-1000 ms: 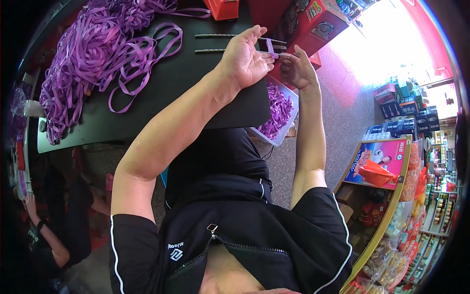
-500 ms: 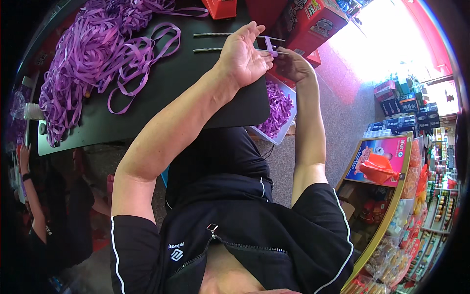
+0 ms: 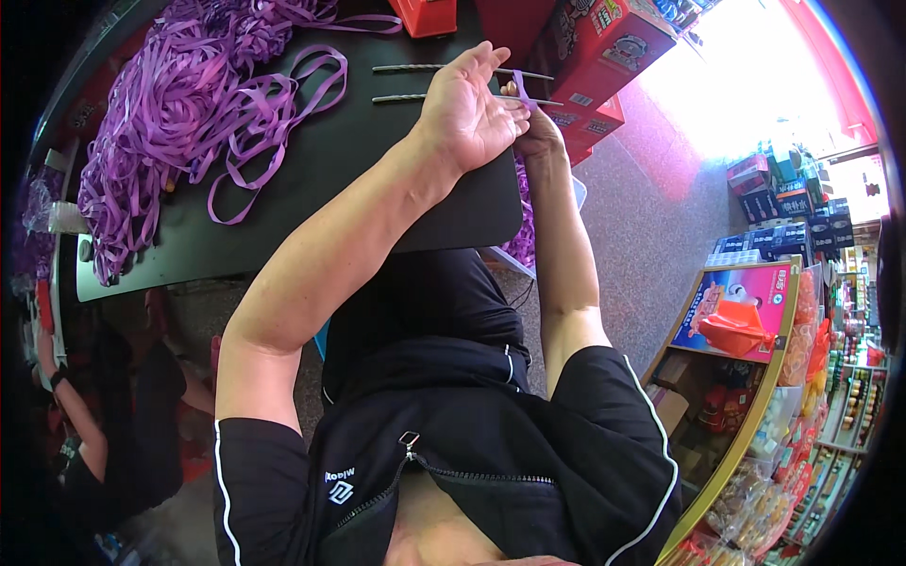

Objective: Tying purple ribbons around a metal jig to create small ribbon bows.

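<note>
Two thin metal rods with twisted ends lie side by side over the black table. Across the middle of both rods rests my left hand, open, its palm turned up and its fingers stretched out. A purple ribbon is looped around the rods just right of that hand. My right hand pinches the ribbon from the right, its fingertips partly hidden behind it. A large tangled heap of purple ribbon covers the table's left side, with loose loops trailing toward the middle.
Below the table's right edge, a pale bin of purple ribbon pieces is partly hidden by my right forearm. An orange-red object stands at the far edge. Red cartons are stacked beyond; shelves of goods line the right. Another person's arm shows at left.
My right hand has moved left and closer to the rods, now round the ribbon's lower part. My left hand has stayed in place. The bin is more covered by my forearm.
</note>
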The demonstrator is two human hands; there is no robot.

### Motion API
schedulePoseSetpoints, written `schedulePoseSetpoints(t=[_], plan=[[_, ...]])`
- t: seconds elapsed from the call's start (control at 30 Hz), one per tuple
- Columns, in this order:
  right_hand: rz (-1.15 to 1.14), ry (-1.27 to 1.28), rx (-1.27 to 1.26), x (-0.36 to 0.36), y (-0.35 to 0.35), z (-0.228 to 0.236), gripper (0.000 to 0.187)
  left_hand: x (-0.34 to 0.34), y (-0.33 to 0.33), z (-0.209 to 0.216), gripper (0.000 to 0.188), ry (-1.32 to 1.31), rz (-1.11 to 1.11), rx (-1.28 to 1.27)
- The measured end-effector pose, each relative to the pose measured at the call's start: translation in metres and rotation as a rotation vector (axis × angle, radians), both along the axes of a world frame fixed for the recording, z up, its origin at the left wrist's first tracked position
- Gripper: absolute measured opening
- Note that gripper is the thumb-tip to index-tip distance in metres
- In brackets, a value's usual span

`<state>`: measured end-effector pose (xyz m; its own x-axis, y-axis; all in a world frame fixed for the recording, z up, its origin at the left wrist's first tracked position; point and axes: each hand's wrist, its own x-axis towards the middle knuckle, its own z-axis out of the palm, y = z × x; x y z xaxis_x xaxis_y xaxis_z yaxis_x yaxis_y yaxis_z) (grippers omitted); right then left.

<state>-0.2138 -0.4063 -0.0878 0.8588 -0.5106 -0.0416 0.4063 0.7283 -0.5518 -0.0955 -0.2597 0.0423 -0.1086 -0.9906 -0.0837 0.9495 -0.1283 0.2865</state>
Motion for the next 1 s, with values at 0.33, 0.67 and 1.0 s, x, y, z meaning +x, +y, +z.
schedulePoseSetpoints(t=[0.33,0.67,1.0], plan=[[0.017,-0.164,0.160,0.015,0.016,-0.002,0.019,0.001,0.000,-0.005,0.065,-0.035,0.014,-0.033],[-0.288,-0.046,0.197,0.035,0.038,-0.017,0.017,-0.001,-0.004,-0.007,0.071,-0.025,-0.010,-0.012],[-0.181,0.103,0.287,0.016,0.055,-0.048,0.015,0.001,-0.006,-0.011,0.086,-0.043,-0.063,-0.041]])
